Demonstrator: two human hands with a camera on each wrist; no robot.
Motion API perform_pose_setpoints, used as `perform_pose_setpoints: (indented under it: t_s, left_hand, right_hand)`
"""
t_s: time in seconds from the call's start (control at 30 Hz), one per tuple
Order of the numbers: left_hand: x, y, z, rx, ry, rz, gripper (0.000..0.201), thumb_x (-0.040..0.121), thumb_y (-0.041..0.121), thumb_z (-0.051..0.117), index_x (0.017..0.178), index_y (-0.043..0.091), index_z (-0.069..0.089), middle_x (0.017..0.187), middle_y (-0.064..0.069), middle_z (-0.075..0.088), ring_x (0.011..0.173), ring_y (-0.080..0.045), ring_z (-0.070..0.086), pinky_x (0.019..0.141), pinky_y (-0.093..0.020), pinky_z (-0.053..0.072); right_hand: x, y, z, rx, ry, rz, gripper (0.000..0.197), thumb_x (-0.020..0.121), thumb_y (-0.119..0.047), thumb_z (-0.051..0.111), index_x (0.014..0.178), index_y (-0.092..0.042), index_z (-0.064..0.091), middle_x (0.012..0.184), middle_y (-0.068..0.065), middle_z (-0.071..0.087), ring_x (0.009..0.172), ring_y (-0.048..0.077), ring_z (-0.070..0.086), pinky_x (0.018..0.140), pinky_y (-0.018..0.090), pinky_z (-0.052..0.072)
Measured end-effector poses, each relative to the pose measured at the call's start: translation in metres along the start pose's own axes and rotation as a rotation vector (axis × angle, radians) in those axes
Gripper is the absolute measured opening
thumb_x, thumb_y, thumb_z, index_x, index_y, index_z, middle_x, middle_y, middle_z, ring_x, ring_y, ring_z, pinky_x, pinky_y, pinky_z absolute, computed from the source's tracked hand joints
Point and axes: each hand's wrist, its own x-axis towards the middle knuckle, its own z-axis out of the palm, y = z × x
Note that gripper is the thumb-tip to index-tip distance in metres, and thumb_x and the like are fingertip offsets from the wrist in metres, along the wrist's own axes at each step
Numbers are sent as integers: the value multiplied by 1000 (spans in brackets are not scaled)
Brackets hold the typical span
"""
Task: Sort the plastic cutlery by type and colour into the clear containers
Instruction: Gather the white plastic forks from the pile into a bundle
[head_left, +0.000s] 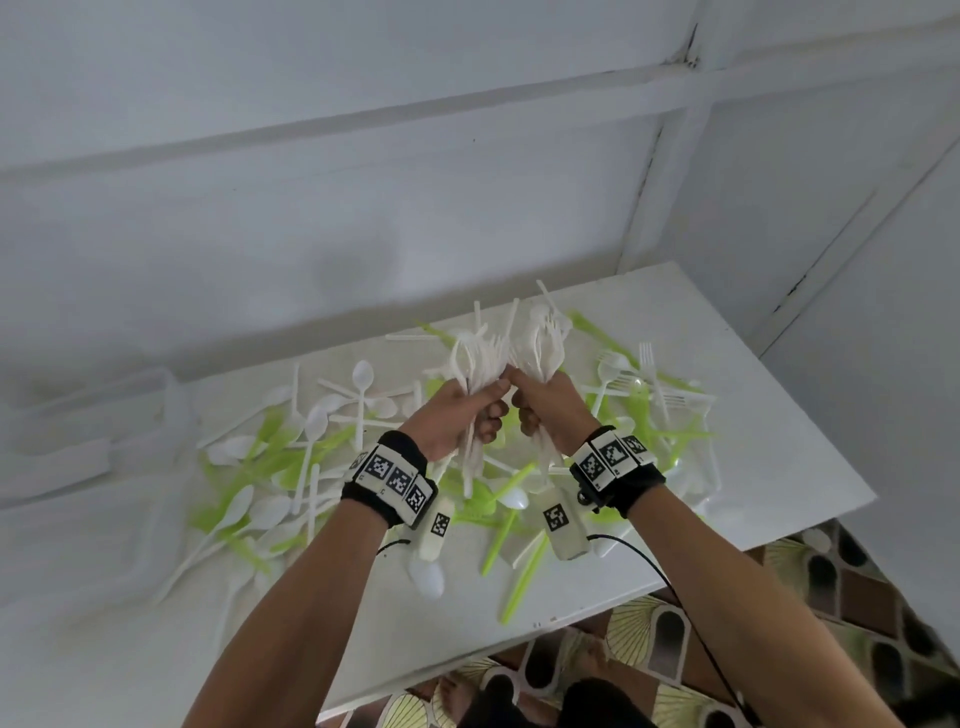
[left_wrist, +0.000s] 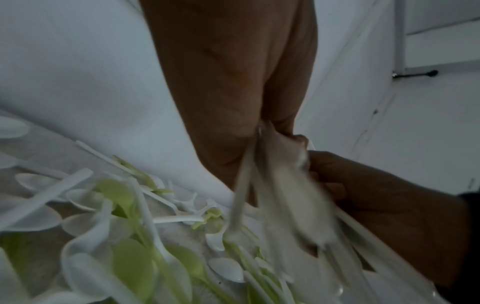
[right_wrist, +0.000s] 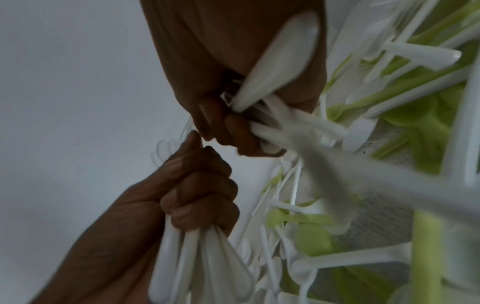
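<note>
Head view: left hand (head_left: 467, 410) and right hand (head_left: 545, 410) each clench a bundle of white forks (head_left: 488, 358), handles down, tines up, fists touching above the counter (head_left: 753, 415).

Left wrist view: fingers (left_wrist: 280, 115) wrapped tight round blurred handles.

Right wrist view: fingers (right_wrist: 233, 131) likewise clenched; containers unseen here.

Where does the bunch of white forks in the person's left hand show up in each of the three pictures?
Head: centre, bunch of white forks above the left hand.
Left wrist: right of centre, blurred, hanging below the palm.
Right wrist: bottom centre, handles below the fist.
Shared landmark: green and white pile.
</note>
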Motion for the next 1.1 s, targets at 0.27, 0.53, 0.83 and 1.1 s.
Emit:
perform_pose_setpoints:
  t_s: [0.27,0.53,0.83,1.1]
  left_hand:
    - [6,7,28,4,67,6,22,102,28,58,99,7,65,68,-5,55,52,-14,50,52,-24,46]
    - [8,0,41,-85,300,145,38,102,30,56,114,-5,66,105,-19,74,84,-31,75,75,-35,61]
    - [-8,3,23,-100,432,75,47,95,64,50,81,19,49,67,3,40,46,-11,34,40,-19,24]
    - [-43,7,-14,-96,399,147,57,104,49,42,126,-1,60,79,-7,65,57,-23,59,51,-28,49]
  right_hand:
    - [15,-21,-27,194,-187,83,30,91,-37,70,73,-17,57,55,-3,37,42,11,31,46,25,30]
    - [39,-32,-44,332,-289,150,28,90,-25,70,73,-21,48,59,-6,35,41,6,29,40,20,32]
    - [42,-41,-25,72,-679,147,27,93,-30,73,73,-24,55,62,-8,40,39,3,27,40,17,29]
    - [40,-35,31,3,-639,207,25,88,-27,79,95,-8,63,79,-3,66,39,3,35,38,18,38]
